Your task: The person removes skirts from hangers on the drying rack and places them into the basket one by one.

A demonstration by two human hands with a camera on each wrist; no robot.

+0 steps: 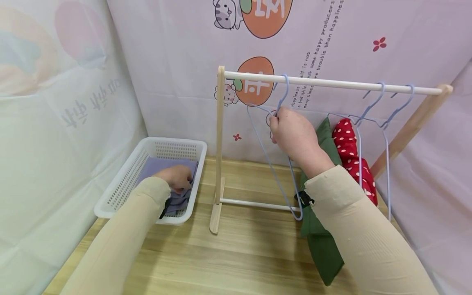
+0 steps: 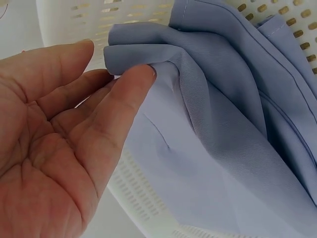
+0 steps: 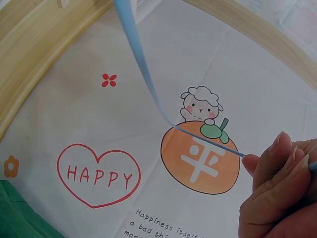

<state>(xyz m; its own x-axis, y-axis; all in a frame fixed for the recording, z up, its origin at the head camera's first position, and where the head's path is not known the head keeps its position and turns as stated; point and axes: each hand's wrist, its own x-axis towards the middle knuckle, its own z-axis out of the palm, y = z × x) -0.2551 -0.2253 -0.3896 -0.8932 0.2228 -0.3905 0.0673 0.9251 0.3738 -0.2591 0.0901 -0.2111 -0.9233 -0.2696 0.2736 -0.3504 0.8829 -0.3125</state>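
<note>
Over at the rack, the right hand (image 1: 296, 133) is clamped firmly on a blue hanger (image 3: 137, 54), fingers curled round it just below the hook, and that hook sits over the white rail (image 1: 332, 82). Down to the left, the left hand (image 1: 176, 176) reaches into the white basket (image 1: 177, 141); its fingers are loosely bent, the thumb apart from them, the fingertips touching the folded edge of a blue-grey cloth (image 2: 230, 119). The cloth lies in the basket, part flat, part bunched in folds.

Now look right: two more blue hangers (image 1: 360, 157) hang near the far end of the rail, with a red spotted cloth (image 1: 344, 139) and a green cloth (image 1: 324, 262) beside them. The right sleeve (image 1: 354, 221) cuts across in front, hiding part of the green one. A wooden post (image 1: 219, 135) stands between the basket and the held hanger.

Underneath it all, a wood-grained table (image 1: 239, 254); behind, a pale sheet (image 1: 177, 61) printed with oranges, little animals and lettering.
</note>
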